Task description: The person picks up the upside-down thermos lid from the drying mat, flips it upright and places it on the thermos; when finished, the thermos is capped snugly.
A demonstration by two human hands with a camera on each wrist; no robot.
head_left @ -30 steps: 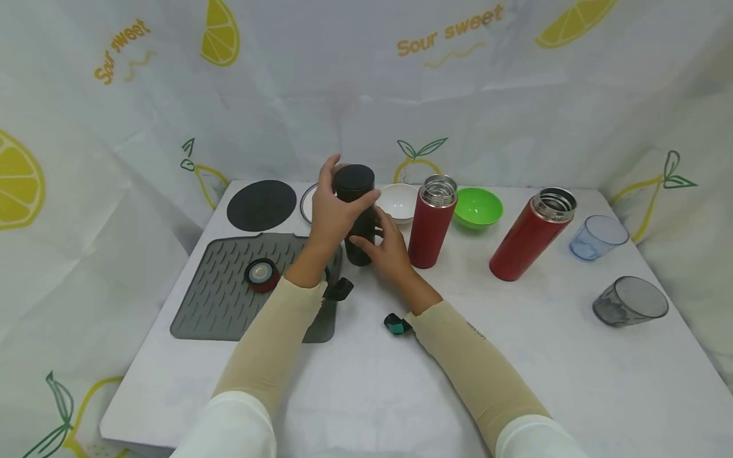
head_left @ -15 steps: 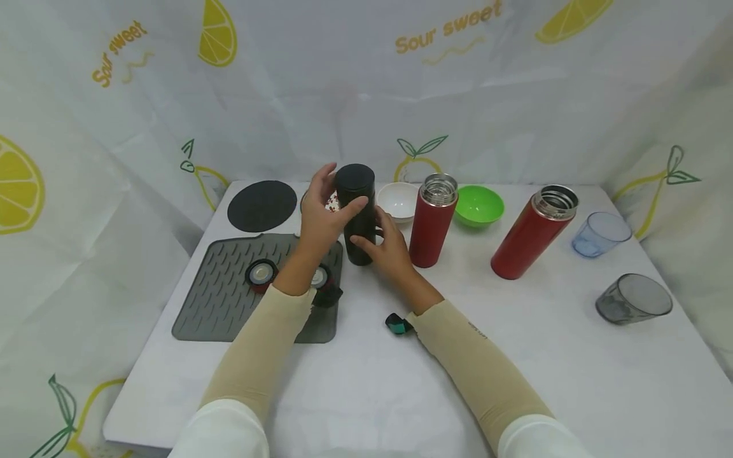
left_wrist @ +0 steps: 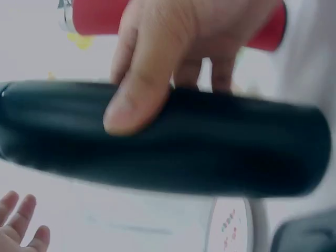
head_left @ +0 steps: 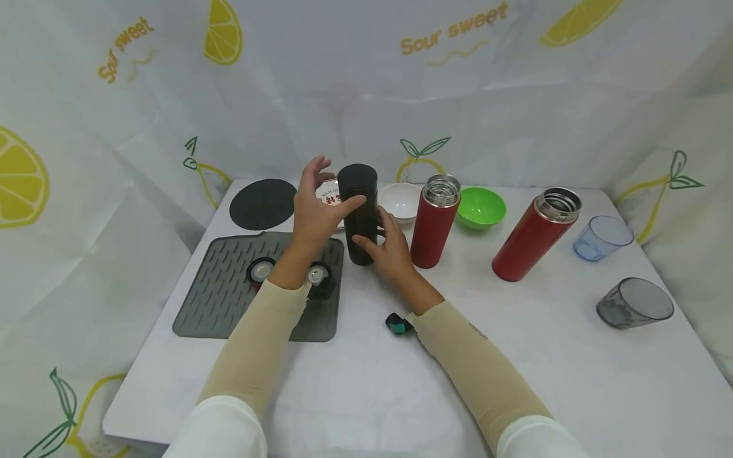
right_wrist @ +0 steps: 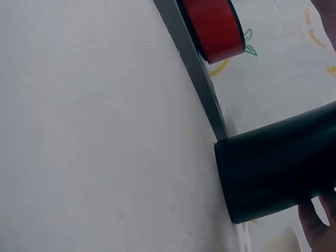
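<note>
A tall black flask (head_left: 361,222) with a dark top stands upright on the white table, just right of the grey mat. My right hand (head_left: 394,251) grips its lower half from the right, the thumb across the front. In the left wrist view, the right hand's thumb lies against the black flask (left_wrist: 220,142). My left hand (head_left: 316,219) is to the left of the flask's upper part, fingers spread and thumb pointing at it. Its fingers (left_wrist: 23,218) appear apart from the flask. Right of the right hand stands a lidless red flask (head_left: 435,222).
On the grey drying mat (head_left: 212,312) lie two lids, one left lid (head_left: 262,270) and one right lid (head_left: 317,275) partly behind the left forearm. A black disc (head_left: 263,203), plate (head_left: 328,192), white bowl (head_left: 401,200), green bowl (head_left: 481,207), second red flask (head_left: 532,238) and two tumblers (head_left: 635,302) surround them.
My left hand has moved left, away from the black flask's top, and its fingers have spread. More of the plate and right lid shows. The right hand keeps its grip; the flask stays put.
</note>
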